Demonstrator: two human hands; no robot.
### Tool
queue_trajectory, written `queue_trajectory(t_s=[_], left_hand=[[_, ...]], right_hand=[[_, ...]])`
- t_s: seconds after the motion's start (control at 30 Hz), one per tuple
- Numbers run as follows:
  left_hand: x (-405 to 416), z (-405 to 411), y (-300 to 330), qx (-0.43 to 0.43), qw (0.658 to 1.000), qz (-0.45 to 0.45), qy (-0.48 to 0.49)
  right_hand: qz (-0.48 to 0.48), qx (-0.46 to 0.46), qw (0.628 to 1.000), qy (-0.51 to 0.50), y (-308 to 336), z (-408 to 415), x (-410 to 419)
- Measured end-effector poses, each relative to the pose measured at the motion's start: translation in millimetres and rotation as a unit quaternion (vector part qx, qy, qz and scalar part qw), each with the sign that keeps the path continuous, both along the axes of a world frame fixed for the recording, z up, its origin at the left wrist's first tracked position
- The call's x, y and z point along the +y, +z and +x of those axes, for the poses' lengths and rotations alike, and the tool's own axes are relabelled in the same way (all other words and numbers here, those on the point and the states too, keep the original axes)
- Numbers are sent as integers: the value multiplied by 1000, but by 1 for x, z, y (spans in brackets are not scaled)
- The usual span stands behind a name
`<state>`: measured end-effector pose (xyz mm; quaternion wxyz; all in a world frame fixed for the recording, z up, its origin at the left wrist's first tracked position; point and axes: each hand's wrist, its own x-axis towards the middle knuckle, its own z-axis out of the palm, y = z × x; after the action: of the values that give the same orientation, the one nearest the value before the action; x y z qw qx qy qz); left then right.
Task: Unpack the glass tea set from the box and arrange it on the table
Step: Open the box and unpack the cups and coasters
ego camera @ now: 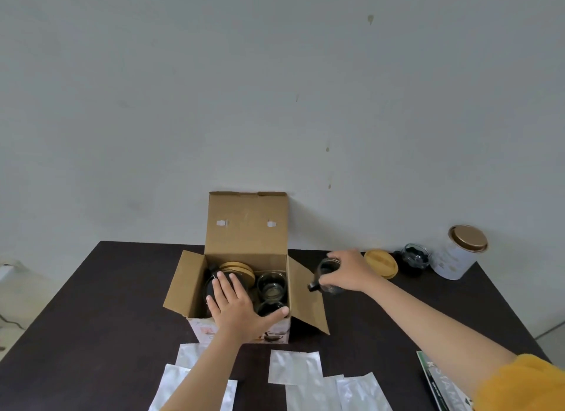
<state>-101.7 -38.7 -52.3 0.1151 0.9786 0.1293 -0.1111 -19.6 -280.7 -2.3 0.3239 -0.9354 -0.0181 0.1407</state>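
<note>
Reading "KSTA…" on green booklet

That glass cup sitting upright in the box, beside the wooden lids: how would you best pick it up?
Grip the glass cup by its rim, coming straight down from above. It stands upright with its mouth open upward, and the box walls block any sideways approach.
</note>
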Motion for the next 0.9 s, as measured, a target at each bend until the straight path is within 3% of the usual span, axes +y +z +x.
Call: queue_trajectory(t_s=[0.33,0.9], left_hand=[[-8,-1,-3,-19,999,41,29],[-8,3,-10,-26,996,66,44]], right_hand=[[-137,52,956,-253,-66,-28,-145],[-114,31,952,-283,-104,23,-223]])
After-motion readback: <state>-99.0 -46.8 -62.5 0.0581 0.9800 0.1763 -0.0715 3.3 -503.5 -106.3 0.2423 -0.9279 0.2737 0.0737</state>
